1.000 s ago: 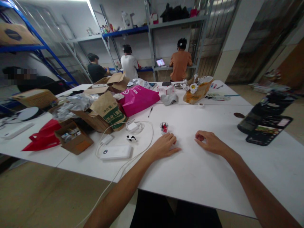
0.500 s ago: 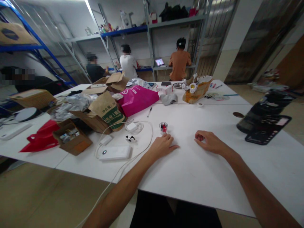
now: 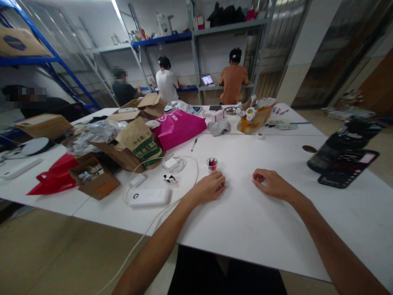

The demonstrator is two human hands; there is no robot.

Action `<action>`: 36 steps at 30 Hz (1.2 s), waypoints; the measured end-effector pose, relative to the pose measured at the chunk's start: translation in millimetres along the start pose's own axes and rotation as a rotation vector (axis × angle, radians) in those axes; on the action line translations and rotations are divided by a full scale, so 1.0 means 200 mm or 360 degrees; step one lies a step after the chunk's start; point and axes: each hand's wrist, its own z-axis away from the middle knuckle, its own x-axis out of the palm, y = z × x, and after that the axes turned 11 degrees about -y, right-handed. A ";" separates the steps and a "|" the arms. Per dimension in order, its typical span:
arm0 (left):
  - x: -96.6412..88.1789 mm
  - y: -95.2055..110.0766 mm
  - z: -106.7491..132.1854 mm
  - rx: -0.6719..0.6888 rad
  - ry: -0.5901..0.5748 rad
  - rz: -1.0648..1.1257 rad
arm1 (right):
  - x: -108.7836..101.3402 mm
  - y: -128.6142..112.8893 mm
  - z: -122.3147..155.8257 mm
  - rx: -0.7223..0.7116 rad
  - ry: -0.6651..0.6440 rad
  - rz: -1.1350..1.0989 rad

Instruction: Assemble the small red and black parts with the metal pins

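My left hand point(image 3: 211, 186) rests on the white table point(image 3: 245, 229) with its fingers curled and thumb drawn in. Nothing shows between its fingers. Just beyond its knuckles stands a small clear cup point(image 3: 211, 162) with red and black pieces inside; whether the hand touches it I cannot tell. To the right, my right hand point(image 3: 269, 184) lies on its side in a loose fist, with no object visible in it. A gap of bare tabletop separates the two hands.
Left of my hands are a white power bank point(image 3: 150, 197), a coiled cable point(image 3: 184, 164) and a black-and-white item point(image 3: 169, 178). A pink bag point(image 3: 181, 129), paper bag point(image 3: 139, 143) and open box point(image 3: 95, 178) stand beyond. A phone point(image 3: 348, 168) leans at right. Several people sit behind.
My left thumb, stretched out to the right before, is now tucked in against the curled fingers. My right hand keeps its pose. The view has shifted very slightly.
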 end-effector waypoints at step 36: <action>-0.11 -0.18 -0.08 -0.0493 0.0963 0.0086 | -0.03 -0.05 0.00 -0.0254 0.0546 0.0018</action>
